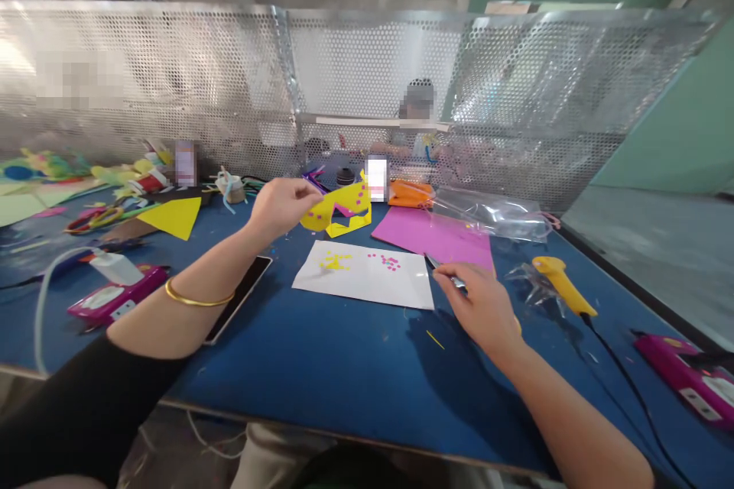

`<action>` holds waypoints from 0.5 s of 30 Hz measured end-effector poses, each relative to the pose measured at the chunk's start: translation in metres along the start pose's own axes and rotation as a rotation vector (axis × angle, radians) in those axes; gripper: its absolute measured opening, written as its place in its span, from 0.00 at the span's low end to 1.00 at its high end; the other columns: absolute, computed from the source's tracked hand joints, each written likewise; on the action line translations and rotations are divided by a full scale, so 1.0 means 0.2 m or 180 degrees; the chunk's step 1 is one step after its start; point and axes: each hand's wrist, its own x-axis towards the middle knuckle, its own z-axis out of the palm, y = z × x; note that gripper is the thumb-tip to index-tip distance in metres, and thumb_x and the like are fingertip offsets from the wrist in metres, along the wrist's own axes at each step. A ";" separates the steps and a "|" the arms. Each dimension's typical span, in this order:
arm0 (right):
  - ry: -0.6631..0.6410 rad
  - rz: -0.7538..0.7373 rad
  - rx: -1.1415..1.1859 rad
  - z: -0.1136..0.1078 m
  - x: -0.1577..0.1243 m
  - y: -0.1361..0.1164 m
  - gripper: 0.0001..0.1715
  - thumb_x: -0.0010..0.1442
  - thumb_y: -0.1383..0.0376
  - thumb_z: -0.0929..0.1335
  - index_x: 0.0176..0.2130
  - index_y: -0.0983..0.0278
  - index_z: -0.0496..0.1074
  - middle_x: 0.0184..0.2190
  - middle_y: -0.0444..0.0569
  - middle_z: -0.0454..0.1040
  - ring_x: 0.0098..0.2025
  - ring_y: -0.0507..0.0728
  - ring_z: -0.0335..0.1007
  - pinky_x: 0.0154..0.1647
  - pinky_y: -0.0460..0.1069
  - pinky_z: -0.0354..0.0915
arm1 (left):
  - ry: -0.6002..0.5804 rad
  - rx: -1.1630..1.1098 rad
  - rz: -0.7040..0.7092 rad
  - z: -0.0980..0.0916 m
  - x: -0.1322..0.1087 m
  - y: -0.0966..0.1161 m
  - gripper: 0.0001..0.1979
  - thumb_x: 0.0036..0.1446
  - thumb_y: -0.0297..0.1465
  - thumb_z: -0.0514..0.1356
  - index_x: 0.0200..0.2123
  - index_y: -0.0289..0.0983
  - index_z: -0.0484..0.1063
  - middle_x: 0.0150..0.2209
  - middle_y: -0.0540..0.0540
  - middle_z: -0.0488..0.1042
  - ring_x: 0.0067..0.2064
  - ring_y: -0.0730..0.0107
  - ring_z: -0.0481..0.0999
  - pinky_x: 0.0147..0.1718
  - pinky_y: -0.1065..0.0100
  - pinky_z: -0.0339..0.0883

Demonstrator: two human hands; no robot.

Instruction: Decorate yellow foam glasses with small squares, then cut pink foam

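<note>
1. The white paper lies flat on the blue table. Little yellow bits sit on its left part, and little pink bits sit on its right part.
2. The yellow mask is up past the far left corner of the white paper. It has small pink dots on it.
3. The left hand is to the left of the white paper's far edge. Its thumb and fingers pinch the mask at its top left side. A gold bangle is on that arm.
4. The right hand is just to the right of the white paper. Its fingers are closed around a thin silver tool. The tip is by the paper's far right corner, but I can't tell if it touches.
5. A purple-pink sheet lies behind the white paper, toward the right.
6. A phone lies to the left of the white paper, partly under the left arm.
7. A yellow glue gun is well off to the right of the white paper.
8. One thin yellow strip lies near the white paper, on the side closest to the person.
</note>
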 end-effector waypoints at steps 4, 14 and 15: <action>-0.0386 -0.0242 0.0032 0.05 -0.03 -0.04 0.06 0.65 0.65 0.66 0.35 0.62 0.72 0.31 0.47 0.78 0.36 0.59 0.72 0.40 0.53 0.63 | 0.0322 0.0427 0.0238 0.01 0.07 -0.03 0.12 0.55 0.35 0.58 0.32 0.38 0.81 0.27 0.46 0.80 0.30 0.62 0.77 0.45 0.56 0.67; -0.0778 -0.0362 0.0050 0.09 -0.03 -0.03 0.07 0.65 0.67 0.66 0.34 0.63 0.71 0.30 0.47 0.76 0.35 0.59 0.70 0.43 0.55 0.62 | 0.0289 0.1610 0.1964 0.31 0.13 0.05 0.22 0.60 0.19 0.46 0.27 0.36 0.78 0.24 0.46 0.74 0.36 0.64 0.75 0.64 0.44 0.47; -0.0811 -0.0355 0.0049 0.09 -0.03 -0.03 0.07 0.65 0.68 0.65 0.33 0.63 0.70 0.29 0.47 0.76 0.35 0.58 0.70 0.42 0.55 0.62 | 0.0289 0.1652 0.2047 0.35 0.13 0.05 0.23 0.59 0.17 0.46 0.26 0.37 0.78 0.22 0.46 0.73 0.35 0.64 0.75 0.64 0.45 0.49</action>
